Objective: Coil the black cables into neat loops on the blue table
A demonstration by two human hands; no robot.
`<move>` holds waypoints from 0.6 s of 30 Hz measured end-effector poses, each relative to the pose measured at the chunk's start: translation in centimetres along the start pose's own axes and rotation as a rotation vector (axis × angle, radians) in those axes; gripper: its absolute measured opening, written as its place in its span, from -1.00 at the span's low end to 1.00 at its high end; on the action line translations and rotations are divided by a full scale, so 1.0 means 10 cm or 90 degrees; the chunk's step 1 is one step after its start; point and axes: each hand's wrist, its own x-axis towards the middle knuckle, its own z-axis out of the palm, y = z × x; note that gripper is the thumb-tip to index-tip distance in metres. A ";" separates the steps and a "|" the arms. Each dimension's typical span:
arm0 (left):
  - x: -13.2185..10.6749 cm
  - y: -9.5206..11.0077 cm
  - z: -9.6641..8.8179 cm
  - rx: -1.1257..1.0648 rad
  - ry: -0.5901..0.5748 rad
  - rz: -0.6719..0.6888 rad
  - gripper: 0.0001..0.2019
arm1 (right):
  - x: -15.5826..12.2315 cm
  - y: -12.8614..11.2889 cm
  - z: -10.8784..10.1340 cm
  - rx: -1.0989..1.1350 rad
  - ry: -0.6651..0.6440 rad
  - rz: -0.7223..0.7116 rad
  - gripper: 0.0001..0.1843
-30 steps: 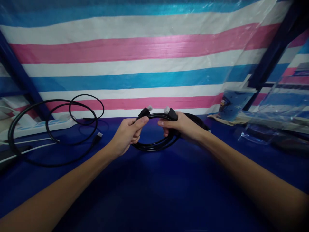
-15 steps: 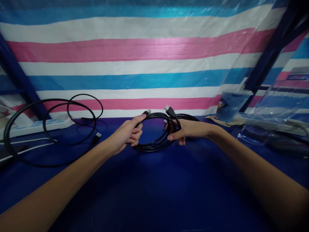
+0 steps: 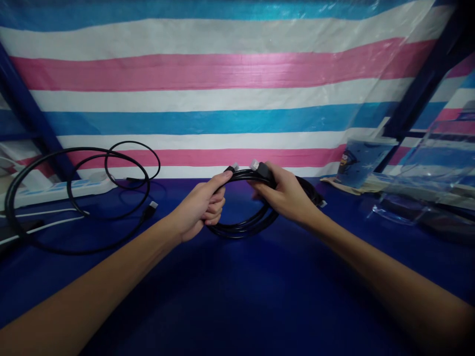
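A coiled black cable (image 3: 243,228) hangs between both hands just above the blue table (image 3: 237,296). My left hand (image 3: 198,210) is closed around the coil's left side, with one black plug sticking out past its thumb. My right hand (image 3: 285,195) is closed around the coil's upper right, where the second plug (image 3: 261,168) with its silver tip shows above the fingers. Part of the coil is hidden behind my right hand.
A second black cable (image 3: 74,198) lies loosely looped on the table at the left, beside a white power strip (image 3: 55,190). A blue printed cup (image 3: 358,160) and clear plastic bags (image 3: 426,178) sit at the right. A striped tarp forms the back wall.
My right hand, which had slipped its fingers through the coil with the palm turned down, has come back up and closed over the coil's top by the plug. The left hand has kept its grip.
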 end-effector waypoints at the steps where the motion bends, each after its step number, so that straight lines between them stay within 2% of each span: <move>1: 0.00 0.00 0.00 -0.003 0.009 0.009 -0.45 | -0.01 -0.03 0.01 0.022 -0.003 0.008 -0.81; 6: -0.01 -0.01 0.01 0.040 0.044 0.073 -0.58 | -0.04 -0.13 -0.01 0.028 0.009 -0.028 -0.75; 11: -0.02 0.00 0.04 0.091 -0.007 0.120 -0.68 | -0.02 -0.19 -0.09 0.137 -0.127 0.037 -0.51; 16: -0.04 0.02 0.03 0.077 -0.021 0.133 -0.75 | -0.01 -0.18 -0.09 0.148 -0.086 -0.006 -0.56; 18: -0.01 -0.02 0.01 0.061 -0.013 0.149 -0.76 | 0.00 -0.14 -0.07 0.165 -0.061 0.036 -0.52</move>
